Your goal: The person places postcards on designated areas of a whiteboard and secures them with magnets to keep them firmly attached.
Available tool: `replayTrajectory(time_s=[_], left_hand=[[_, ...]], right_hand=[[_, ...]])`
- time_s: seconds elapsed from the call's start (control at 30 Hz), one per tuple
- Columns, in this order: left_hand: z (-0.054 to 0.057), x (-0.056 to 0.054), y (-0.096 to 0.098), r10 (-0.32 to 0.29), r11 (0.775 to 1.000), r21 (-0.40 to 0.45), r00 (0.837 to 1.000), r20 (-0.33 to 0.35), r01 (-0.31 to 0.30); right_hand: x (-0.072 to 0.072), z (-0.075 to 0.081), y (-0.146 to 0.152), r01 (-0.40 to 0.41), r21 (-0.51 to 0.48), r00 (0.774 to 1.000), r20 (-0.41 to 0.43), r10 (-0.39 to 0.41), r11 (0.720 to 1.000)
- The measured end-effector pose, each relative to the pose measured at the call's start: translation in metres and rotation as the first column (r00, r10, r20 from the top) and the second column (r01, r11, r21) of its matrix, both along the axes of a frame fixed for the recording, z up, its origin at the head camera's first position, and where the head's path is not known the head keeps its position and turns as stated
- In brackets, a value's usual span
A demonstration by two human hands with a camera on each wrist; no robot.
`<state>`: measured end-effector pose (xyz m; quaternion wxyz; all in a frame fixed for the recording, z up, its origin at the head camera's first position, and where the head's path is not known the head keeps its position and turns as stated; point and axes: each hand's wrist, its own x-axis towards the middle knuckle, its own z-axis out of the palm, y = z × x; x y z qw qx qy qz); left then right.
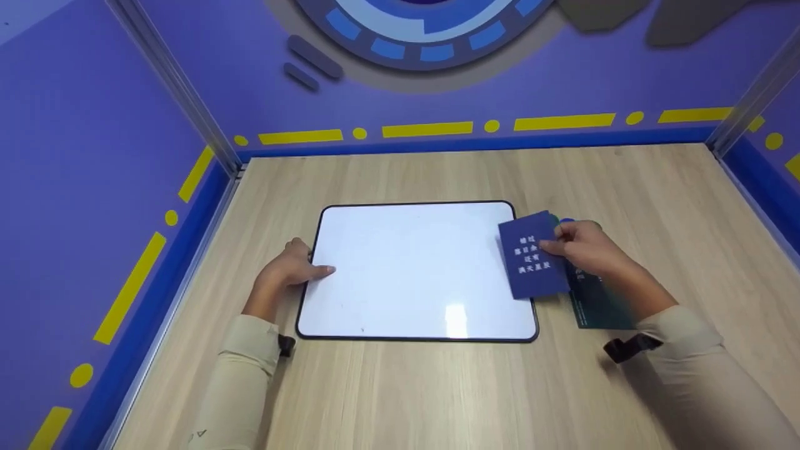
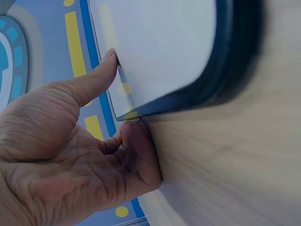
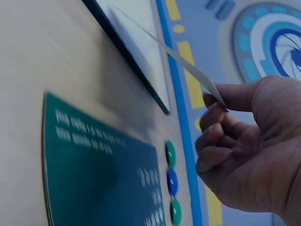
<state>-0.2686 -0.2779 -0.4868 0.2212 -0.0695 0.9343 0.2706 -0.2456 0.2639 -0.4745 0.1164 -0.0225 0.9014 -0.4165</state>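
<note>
A whiteboard (image 1: 406, 269) with a thin dark frame lies flat on the wooden table. My left hand (image 1: 290, 265) grips its left edge, thumb over the white surface and fingers curled against the side. With thumb and fingers my right hand (image 1: 586, 247) pinches a dark blue card (image 1: 525, 278) printed with white Chinese characters. The card is held tilted over the board's right edge, overlapping it in the head view. Below the right hand a dark green card (image 1: 599, 309) with white print rests on the table, partly hidden by the forearm.
Beyond the green card sit a green magnet (image 3: 170, 153), a blue magnet (image 3: 172, 182) and another green magnet (image 3: 175, 212), all round. Purple walls with yellow marks (image 1: 428, 129) border the table (image 1: 406, 400) at the back and sides.
</note>
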Motion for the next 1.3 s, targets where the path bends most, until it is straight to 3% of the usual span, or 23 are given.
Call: replayTrajectory(time_s=[0.2, 0.47, 0.87, 1.07, 1.3], left_hand=[[-0.002, -0.001, 0.0, 0.016, 1.0, 0.015, 1.0, -0.003, -0.016], [0.0, 0.003, -0.001, 0.013, 1.0, 0.004, 1.0, -0.014, -0.013], [0.001, 0.0, 0.002, 0.001, 1.0, -0.012, 1.0, 0.02, -0.001], [0.001, 0.001, 0.0, 0.008, 1.0, -0.006, 1.0, 0.018, -0.008], [-0.001, 0.002, 0.003, 0.018, 1.0, 0.016, 1.0, 0.011, -0.018]], right_hand=[[-0.013, -0.011, -0.033, 0.013, 0.113, 1.0, -0.013, -0.011, 0.993], [-0.022, -0.022, -0.065, 0.005, 0.293, 1.0, -0.025, 0.002, 0.956], [-0.035, -0.022, -0.076, -0.063, 0.363, 0.997, 0.072, 0.039, 0.93], [-0.04, -0.022, -0.075, -0.097, 0.343, 0.993, 0.093, 0.069, 0.934], [-0.041, -0.023, -0.066, -0.084, 0.296, 0.991, 0.121, 0.05, 0.951]])
